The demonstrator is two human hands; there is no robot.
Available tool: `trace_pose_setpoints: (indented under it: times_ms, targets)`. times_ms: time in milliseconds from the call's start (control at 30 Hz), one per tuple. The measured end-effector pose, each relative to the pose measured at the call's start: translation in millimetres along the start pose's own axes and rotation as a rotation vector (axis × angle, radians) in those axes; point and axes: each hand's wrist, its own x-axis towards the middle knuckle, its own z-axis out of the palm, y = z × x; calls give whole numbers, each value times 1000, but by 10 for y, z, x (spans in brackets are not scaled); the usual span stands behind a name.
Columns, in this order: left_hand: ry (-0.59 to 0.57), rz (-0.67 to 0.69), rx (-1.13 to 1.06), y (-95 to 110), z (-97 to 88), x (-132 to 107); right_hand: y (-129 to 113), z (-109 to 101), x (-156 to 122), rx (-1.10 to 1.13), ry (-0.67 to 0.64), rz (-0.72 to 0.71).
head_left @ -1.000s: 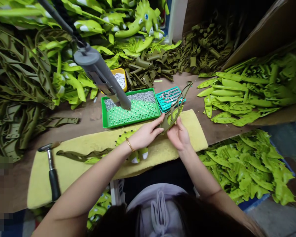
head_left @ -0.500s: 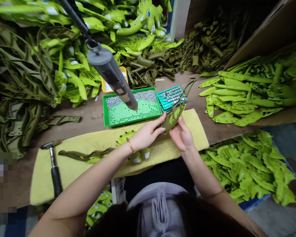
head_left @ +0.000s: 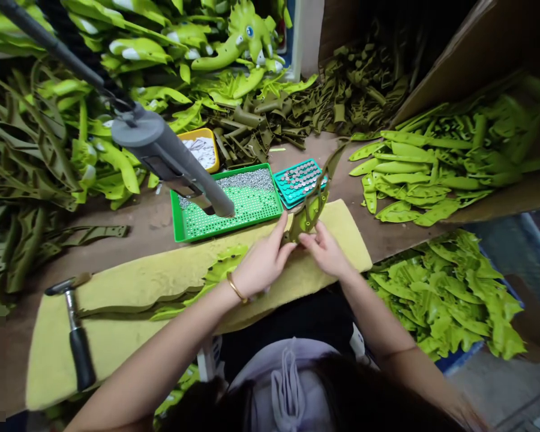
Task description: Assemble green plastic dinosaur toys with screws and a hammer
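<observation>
Straight ahead of the seated person, the left hand [head_left: 263, 261], with a gold bangle at its wrist, and the right hand [head_left: 326, 252] meet at the near edge of a spiked olive-green piece [head_left: 312, 210] with a lime-green patch at its lower end. Both hands are partly closed, fingers curled against its lower part, and hold it between them, tilted up and away. Its narrow tip rises beyond the hands, clear of everything and just past a teal stud tray [head_left: 281, 193]. Under the hands lies a yellow felt pad [head_left: 126, 282], its far edge just beyond them and its right end a short way past the right hand. A lime-green cut piece [head_left: 225, 267] sits on the pad by the left wrist. Further left on the pad, well away from the hands, rests a hammer [head_left: 76, 336]. Beyond the left hand, a green tray [head_left: 229, 228] of silver studs stands on the worktop [head_left: 153, 222], a narrow strip of bare wood separating it from the pad. A grey cylindrical tool [head_left: 175, 162] hangs with its lower end over that tray. To the right of the right hand, heaps of green cut parts [head_left: 445, 294] hem in the worktop's edge.
</observation>
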Motion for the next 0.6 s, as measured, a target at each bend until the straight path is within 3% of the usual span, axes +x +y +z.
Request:
trace_pose_setpoints:
  times_ms: [33, 67, 133, 167, 200, 267, 367, 500, 600]
  targets:
    - [-43, -12, -80, -3, -23, 57, -59, -211, 111, -121, -85, 20]
    - [-88, -16, -168, -10, -40, 119, -129, -452, 253, -284, -84, 16]
    - [-146, -18, -321, -32, -51, 238, -271, -959, 601, -662, 260, -116]
    - [-155, -26, -363, -47, -48, 283, -329, -1190, 784, -877, 355, -166]
    - [-156, -33, -374, -67, -44, 313, -372, -1386, 955, -1081, 356, -185]
    - [-170, -48, -332, -118, -47, 329, -412, -1649, 1227, -1359, 218, -139]
    - [-234, -78, -240, -220, -97, 270, -432, -1771, 1397, -1468, 117, -95]
    - [-298, -92, -216, -340, -179, 170, -621, -1751, 1186, -1408, 322, -219]
    - [-324, -91, -319, -390, -184, 147, -802, -1620, 807, -1135, 523, -450]
